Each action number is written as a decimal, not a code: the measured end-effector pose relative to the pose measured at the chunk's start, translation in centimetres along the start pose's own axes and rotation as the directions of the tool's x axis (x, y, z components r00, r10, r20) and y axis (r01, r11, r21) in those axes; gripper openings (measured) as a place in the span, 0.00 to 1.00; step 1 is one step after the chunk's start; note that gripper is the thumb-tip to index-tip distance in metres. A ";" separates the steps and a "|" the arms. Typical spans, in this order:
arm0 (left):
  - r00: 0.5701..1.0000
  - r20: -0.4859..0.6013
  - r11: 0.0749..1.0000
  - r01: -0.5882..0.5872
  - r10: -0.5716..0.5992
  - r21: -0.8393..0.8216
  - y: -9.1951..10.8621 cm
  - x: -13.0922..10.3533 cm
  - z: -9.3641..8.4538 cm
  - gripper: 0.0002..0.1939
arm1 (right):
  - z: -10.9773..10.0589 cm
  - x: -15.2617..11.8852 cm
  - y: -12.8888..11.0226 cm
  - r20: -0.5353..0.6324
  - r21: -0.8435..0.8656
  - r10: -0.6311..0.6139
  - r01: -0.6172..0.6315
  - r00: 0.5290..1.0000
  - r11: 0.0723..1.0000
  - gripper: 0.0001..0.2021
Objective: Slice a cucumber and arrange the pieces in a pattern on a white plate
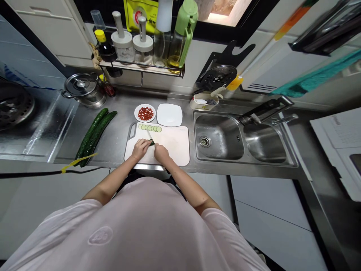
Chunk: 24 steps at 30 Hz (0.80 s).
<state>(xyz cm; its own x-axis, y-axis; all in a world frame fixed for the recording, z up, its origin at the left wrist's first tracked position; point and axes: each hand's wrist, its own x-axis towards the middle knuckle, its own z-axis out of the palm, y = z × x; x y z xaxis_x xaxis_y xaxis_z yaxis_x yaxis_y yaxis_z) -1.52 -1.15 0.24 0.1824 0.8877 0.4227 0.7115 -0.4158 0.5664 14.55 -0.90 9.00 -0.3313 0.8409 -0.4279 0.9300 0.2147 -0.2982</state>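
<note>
The left hand (141,147) is narrow, its fingers on one small green cucumber piece (152,143) on the white board (172,145). The right hand (161,153) is closed around one knife (150,136), with the blade just beside the piece. About seven round slices (153,128) lie in one row near the board's far edge. Past it sit two white plates: one round plate (136,113) with chopped red bits (146,113), and one square plate (169,114). Two long cucumbers (97,131) lie to the left, near one pot (84,92). Two sink bowls (218,137) are to the right.
</note>
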 end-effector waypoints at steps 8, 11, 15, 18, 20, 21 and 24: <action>1.000 -0.004 1.000 0.011 -0.011 0.001 0.1 0.0 0.1 0.12 | 0.7 -1.6 0.8 0.068 0.006 0.027 -0.028 0.997 1.000 0.11; 1.000 0.000 1.000 0.012 -0.012 0.002 0.1 0.0 0.0 0.12 | 0.8 -1.0 0.5 0.055 -0.003 0.037 -0.036 0.998 0.999 0.11; 1.000 0.004 1.000 0.009 -0.009 0.002 0.0 0.0 0.0 0.12 | 0.5 -0.2 0.0 0.044 -0.014 0.043 -0.042 0.998 0.999 0.11; 1.000 0.009 1.000 0.006 -0.006 0.001 0.0 0.1 0.0 0.12 | 0.1 0.2 -0.3 0.033 -0.021 0.025 -0.025 0.999 0.999 0.13; 1.000 0.007 1.000 0.009 -0.009 -0.001 0.1 0.1 -0.1 0.12 | -0.2 0.4 -0.5 0.032 -0.023 0.010 -0.010 0.999 1.000 0.13; 1.000 0.004 1.000 0.012 -0.012 -0.003 0.1 0.1 -0.1 0.12 | -0.4 0.4 -0.6 0.034 -0.023 0.007 -0.006 0.999 1.000 0.13; 1.000 -0.002 1.000 0.023 -0.023 -0.010 0.3 0.2 -0.2 0.12 | -0.4 0.2 -0.6 0.036 -0.022 0.013 -0.012 0.999 1.000 0.13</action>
<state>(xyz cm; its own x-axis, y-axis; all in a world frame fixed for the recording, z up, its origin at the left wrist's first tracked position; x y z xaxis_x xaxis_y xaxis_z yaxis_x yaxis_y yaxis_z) -1.41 -1.13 0.69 0.1646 0.8967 0.4109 0.7084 -0.3974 0.5833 14.04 -0.67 9.42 -0.3251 0.8249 -0.4625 0.9371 0.2155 -0.2745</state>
